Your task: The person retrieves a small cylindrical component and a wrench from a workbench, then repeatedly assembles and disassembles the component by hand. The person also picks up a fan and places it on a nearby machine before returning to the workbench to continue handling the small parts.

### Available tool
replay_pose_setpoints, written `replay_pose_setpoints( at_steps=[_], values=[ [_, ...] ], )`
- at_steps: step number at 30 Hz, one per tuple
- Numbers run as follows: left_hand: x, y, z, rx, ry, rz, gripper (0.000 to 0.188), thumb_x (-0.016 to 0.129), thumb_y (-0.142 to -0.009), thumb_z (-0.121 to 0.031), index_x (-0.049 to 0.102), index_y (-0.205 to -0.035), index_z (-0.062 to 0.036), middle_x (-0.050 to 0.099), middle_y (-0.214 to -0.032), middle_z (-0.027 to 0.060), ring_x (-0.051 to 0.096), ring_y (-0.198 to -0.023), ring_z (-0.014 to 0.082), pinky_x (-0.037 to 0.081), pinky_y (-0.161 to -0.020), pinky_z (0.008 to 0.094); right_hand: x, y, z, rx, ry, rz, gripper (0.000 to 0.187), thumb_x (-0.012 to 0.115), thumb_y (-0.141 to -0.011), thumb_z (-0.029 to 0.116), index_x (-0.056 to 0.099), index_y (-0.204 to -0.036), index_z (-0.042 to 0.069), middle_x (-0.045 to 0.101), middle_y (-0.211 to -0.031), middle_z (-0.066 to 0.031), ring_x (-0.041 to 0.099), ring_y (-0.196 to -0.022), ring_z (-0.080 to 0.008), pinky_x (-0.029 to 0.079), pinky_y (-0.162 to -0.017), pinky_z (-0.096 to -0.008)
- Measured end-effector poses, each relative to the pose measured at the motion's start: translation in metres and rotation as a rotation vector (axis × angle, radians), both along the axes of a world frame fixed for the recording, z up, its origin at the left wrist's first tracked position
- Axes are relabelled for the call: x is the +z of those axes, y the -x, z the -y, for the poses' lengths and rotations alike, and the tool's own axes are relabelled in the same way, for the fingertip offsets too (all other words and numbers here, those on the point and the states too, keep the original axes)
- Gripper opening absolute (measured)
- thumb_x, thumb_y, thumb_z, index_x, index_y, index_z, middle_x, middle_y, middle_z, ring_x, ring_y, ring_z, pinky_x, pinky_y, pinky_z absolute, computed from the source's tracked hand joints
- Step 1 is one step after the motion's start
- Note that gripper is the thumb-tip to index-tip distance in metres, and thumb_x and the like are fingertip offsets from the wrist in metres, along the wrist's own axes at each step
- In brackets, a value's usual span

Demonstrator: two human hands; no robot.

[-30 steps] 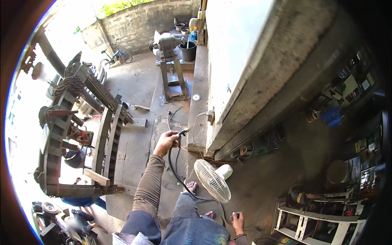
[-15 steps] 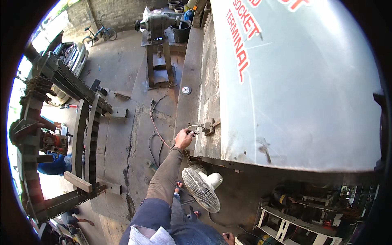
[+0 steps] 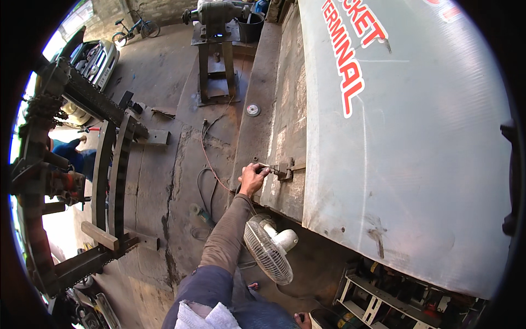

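My left arm reaches forward in a brown sleeve. Its hand [image 3: 253, 179] is closed, the fingertips pinched together beside a small metal block [image 3: 282, 170] on the worn ledge [image 3: 285, 120]. Whatever lies between the fingertips is too small to make out. A short bar [image 3: 299, 166] runs from the block toward the large grey sheet [image 3: 405, 153] with red lettering. At the bottom edge, only part of my right hand [image 3: 302, 320] shows, low beside my body; its grip is unclear. Just below my left forearm stands a white fan [image 3: 268, 251].
A heavy steel frame with chains [image 3: 104, 181] fills the left. A grinder with a green body [image 3: 203, 214] and a cord lie on the floor. Ahead are a round disc [image 3: 252, 110] and a machine on a metal stand [image 3: 216, 19]. White metal racking [image 3: 367, 307] stands lower right.
The view has shifted, and the lettered sheet sits further right and lower. My left hand stays by the metal block, its fingers nearer to it. A person behind the steel frame has moved.
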State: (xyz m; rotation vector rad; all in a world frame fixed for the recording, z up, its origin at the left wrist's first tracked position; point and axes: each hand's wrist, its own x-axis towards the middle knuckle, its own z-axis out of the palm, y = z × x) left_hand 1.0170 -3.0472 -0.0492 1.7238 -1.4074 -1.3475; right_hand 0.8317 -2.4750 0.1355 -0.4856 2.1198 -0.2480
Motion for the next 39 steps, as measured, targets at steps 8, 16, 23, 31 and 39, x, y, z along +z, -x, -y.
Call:
replay_pose_setpoints(
  at_steps=[8, 16, 23, 31, 39],
  values=[
    [0.002, 0.016, 0.004, -0.031, 0.000, 0.056, 0.035, 0.078, -0.088, -0.043, 0.075, -0.103, -0.0123, 0.068, -0.115, 0.0092, 0.053, -0.120, 0.0342, 0.036, -0.095, 0.0563, -0.016, 0.016, -0.008, 0.015, 0.029, 0.013, 0.045, 0.066, -0.098, 0.042, 0.064, -0.122, 0.004, 0.071, -0.112, -0.0187, 0.066, -0.101, -0.0381, 0.051, -0.087, -0.0460],
    [0.012, 0.018, -0.011, 0.027, 0.125, 0.404, 0.050, 0.072, -0.087, -0.058, 0.075, -0.114, -0.0168, 0.073, -0.114, 0.0138, 0.067, -0.110, 0.0402, 0.053, -0.089, 0.0513, -0.042, 0.014, -0.073, -0.008, 0.260, -0.072, 0.044, 0.066, -0.098, 0.042, 0.064, -0.121, 0.004, 0.071, -0.111, -0.0192, 0.066, -0.101, -0.0374, 0.051, -0.086, -0.0456],
    [0.014, -0.044, -0.139, -0.079, 0.250, 0.406, 0.067, 0.059, -0.098, -0.050, 0.056, -0.139, 0.0032, 0.064, -0.128, 0.0311, 0.062, -0.117, 0.0471, 0.049, -0.099, 0.0509, -0.039, -0.009, -0.116, -0.263, 0.382, -0.254, 0.035, 0.069, -0.097, 0.037, 0.064, -0.110, 0.004, 0.068, -0.091, -0.0128, 0.062, -0.083, -0.0262, 0.052, -0.078, -0.0431],
    [0.001, 0.020, -0.393, -1.103, -0.214, 0.579, 0.060, 0.062, -0.098, -0.048, 0.060, -0.129, 0.0028, 0.066, -0.118, 0.0277, 0.064, -0.106, 0.0399, 0.051, -0.089, 0.0471, -0.108, -0.091, -0.329, -0.850, 0.366, -0.296, 0.034, 0.067, -0.093, 0.028, 0.068, -0.118, 0.005, 0.073, -0.103, -0.0159, 0.068, -0.092, -0.0297, 0.054, -0.082, -0.0458],
    [0.131, 0.203, -0.599, -1.574, -0.190, 0.614, 0.050, 0.065, -0.098, -0.046, 0.064, -0.119, -0.0007, 0.069, -0.102, 0.0234, 0.069, -0.088, 0.0313, 0.056, -0.071, 0.0427, -0.194, -0.282, -0.603, -1.761, 0.294, -0.592, 0.027, 0.068, -0.084, 0.026, 0.074, -0.091, 0.002, 0.072, -0.075, -0.0130, 0.063, -0.066, -0.0239, 0.050, -0.063, -0.0451]
  ],
)
